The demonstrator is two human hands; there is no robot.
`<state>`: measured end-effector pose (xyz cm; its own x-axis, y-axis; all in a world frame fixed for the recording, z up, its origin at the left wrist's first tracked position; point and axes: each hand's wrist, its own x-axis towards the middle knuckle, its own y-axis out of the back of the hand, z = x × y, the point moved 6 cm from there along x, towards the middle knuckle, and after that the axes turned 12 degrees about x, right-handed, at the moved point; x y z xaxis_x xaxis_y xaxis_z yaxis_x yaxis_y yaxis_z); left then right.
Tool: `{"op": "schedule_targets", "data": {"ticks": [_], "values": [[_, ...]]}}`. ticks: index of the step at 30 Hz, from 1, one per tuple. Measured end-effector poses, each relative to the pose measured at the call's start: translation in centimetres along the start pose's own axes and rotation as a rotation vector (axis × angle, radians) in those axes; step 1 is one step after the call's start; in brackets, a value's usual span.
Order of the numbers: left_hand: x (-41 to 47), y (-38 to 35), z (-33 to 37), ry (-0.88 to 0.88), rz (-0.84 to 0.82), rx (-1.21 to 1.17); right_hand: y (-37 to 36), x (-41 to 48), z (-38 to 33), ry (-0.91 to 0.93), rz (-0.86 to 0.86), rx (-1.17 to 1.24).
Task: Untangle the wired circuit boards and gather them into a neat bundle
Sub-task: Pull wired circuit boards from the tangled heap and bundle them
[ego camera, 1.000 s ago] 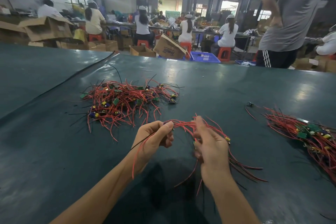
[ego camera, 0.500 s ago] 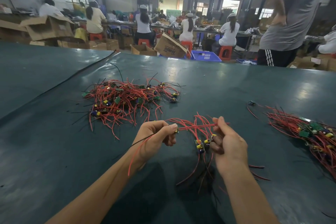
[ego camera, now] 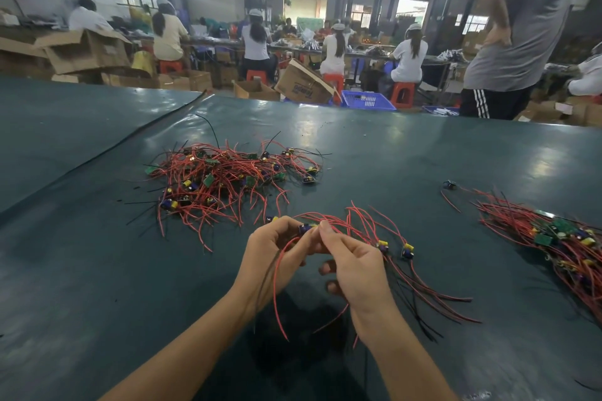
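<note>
Showing, in the head view, two bare hands working on the near side of the tangled pile (ego camera: 228, 179), which is lying on the dark green table (ego camera: 391, 146). The left hand (ego camera: 277, 247) is curling its fingers round a small board (ego camera: 306, 228), blue and yellow, and is holding it clear of the table. The right hand (ego camera: 355, 267) is pinching the red wires (ego camera: 365, 225) just beside that board between thumb and forefinger; its remaining fingers are hanging loosely curled below. From the pinch the wires are arching up and trailing away from the tangled pile, carrying two hanging boards (ego camera: 407, 251) and ending in loose tails that are resting on the table. A sorted bundle (ego camera: 553, 238) is lying well to the right of the tangled pile, its wires running roughly one way, with a stray board (ego camera: 449, 185) sitting between the two.

The step in hand is judged to be freeing one board's leads from the red wires around it. Doing it well is calling for a steady left-hand hold on the board while the right hand is sliding along one wire toward its free end, easing loops open rather than tugging, since a sharp pull is likely to tighten crossings or strain the solder joints. Much of the task is remaining, judging by the size of the tangled pile.
</note>
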<state>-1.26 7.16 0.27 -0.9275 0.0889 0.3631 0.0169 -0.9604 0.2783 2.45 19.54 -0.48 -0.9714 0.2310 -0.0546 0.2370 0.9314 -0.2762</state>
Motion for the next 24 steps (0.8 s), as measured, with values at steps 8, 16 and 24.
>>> {"op": "schedule_targets", "data": {"ticks": [8, 16, 24], "values": [[-1.1, -0.7, 0.6, -0.253, -0.119, 0.194, 1.4, 0.3, -0.6, 0.113, 0.146, 0.039], [-0.1, 1.2, -0.7, -0.215, 0.041, 0.474, 4.6, 0.9, -3.6, 0.256, 0.271, 0.159], [1.0, 2.1, -3.2, -0.143, 0.039, 0.739, 5.5, 0.0, -6.5, 0.517, 0.287, -0.293]]}}
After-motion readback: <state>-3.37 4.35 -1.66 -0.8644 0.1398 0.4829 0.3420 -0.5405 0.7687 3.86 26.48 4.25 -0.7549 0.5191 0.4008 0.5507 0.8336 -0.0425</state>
